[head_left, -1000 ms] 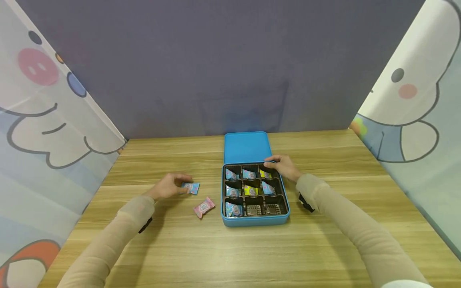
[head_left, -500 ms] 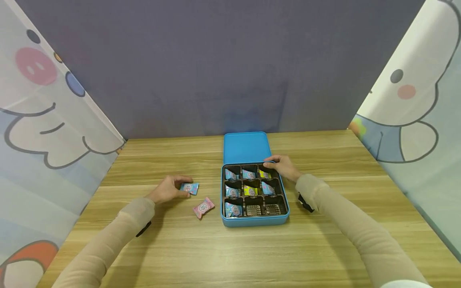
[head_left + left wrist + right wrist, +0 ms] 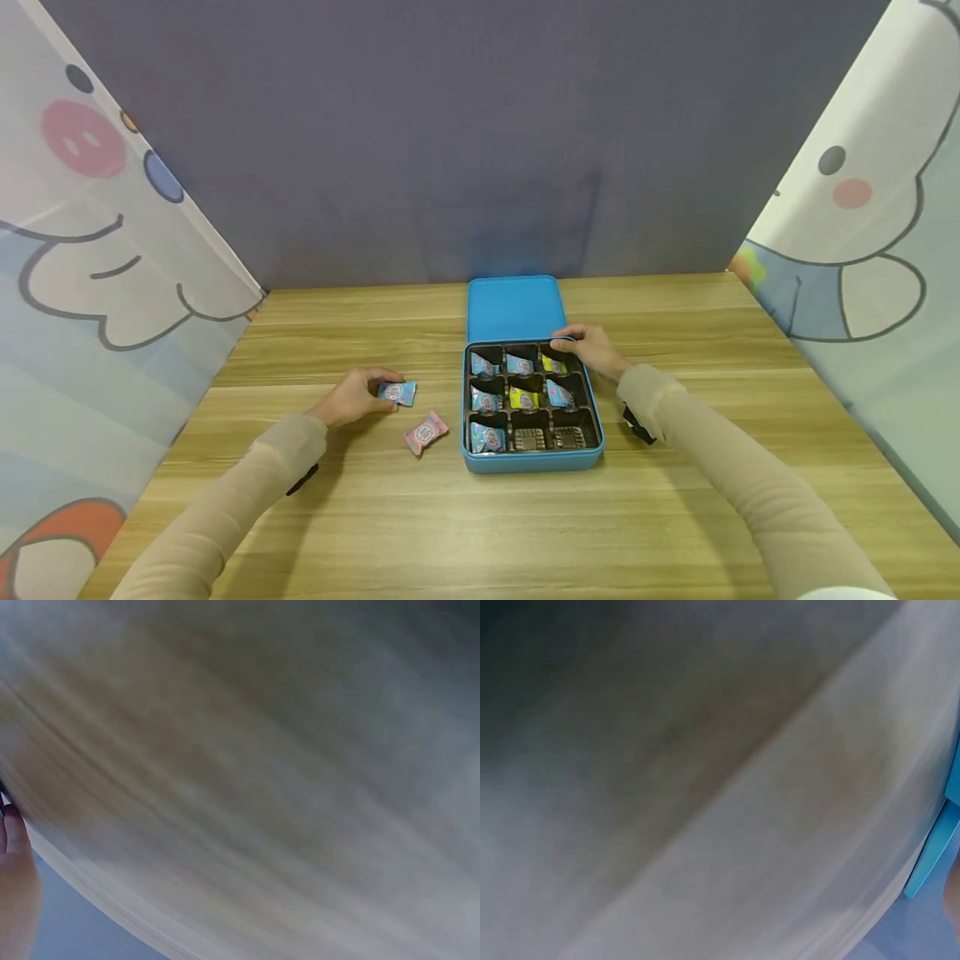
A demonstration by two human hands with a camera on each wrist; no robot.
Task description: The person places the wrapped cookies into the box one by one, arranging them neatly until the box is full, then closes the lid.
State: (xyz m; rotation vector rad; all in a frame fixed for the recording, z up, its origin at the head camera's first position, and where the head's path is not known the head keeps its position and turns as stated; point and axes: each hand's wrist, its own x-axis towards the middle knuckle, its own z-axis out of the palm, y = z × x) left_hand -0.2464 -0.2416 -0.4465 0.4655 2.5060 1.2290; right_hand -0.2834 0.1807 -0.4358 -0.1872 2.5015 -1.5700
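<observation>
In the head view my left hand (image 3: 354,397) is at a blue wrapped candy (image 3: 399,392) on the table, thumb in front and fingers behind it. The candy's left end lies in the gap between them. Near it lies a pink wrapped candy (image 3: 425,432). My right hand (image 3: 595,349) grips the back right corner of a blue hinged box (image 3: 534,463), thumb over the rim. Its black insert holds several blue candies (image 3: 487,437) and two yellow ones (image 3: 523,397). Two front compartments hold no candy. The left wrist view catches part of the left hand (image 3: 15,877) at its edge.
The box's blue lid (image 3: 516,308) lies folded back on the wooden table (image 3: 420,533). A dark partition (image 3: 480,142) rises behind the table, with cartoon-printed curtains (image 3: 847,275) at both sides. Mostly blurred tabletop fills both wrist views.
My left thumb has shifted from over the blue candy's edge to just in front of it, widening the gap. The right hand, the box and both loose candies stay in place.
</observation>
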